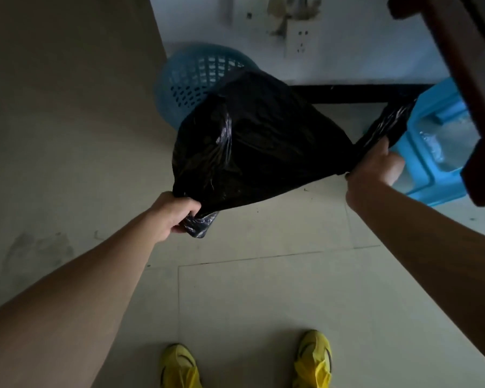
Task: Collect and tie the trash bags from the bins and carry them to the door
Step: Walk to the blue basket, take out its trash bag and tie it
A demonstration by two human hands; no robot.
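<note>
A black trash bag (pixel 261 144) hangs above the tiled floor, stretched between both hands. My left hand (pixel 177 212) grips one bunched corner of its rim at the lower left. My right hand (pixel 374 168) grips the opposite strip of the rim, pulled out to the right. A loose flap of the rim stands up near the bag's middle. Behind the bag stands a light blue perforated bin (pixel 191 79) against the wall, its lower part hidden by the bag. What is inside the bag cannot be seen.
A blue plastic stool (pixel 431 141) stands to the right, just beyond my right hand. A dark wooden furniture edge (pixel 465 65) overhangs the upper right. A beige panel (pixel 67 65) fills the left. My yellow shoes (pixel 179 368) stand on the pale floor tiles below.
</note>
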